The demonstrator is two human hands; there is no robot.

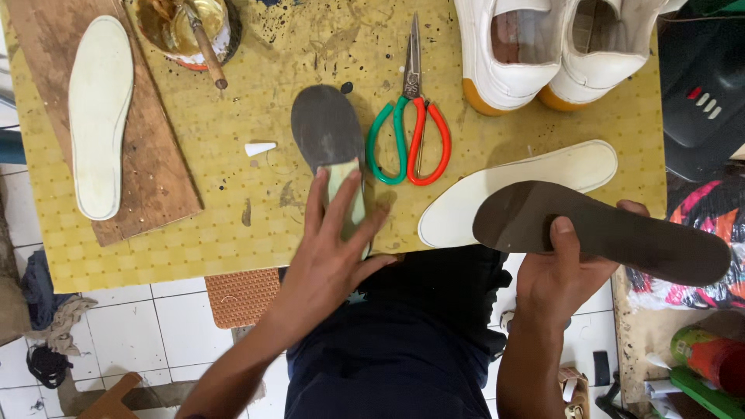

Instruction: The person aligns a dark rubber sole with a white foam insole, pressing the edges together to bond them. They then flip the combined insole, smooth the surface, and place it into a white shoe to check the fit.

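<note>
Your right hand (563, 271) grips a dark insole (613, 233) near the bench (194, 233) edge; left hand (334, 233) lies flat, fingers spread, on another insole (330, 136) beside the scissors (409, 132). Pairing step, likely; next needs careful alignment.

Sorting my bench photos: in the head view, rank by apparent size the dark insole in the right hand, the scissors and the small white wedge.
1. Dark insole, though it is held nearer the camera.
2. Scissors.
3. White wedge.
</note>
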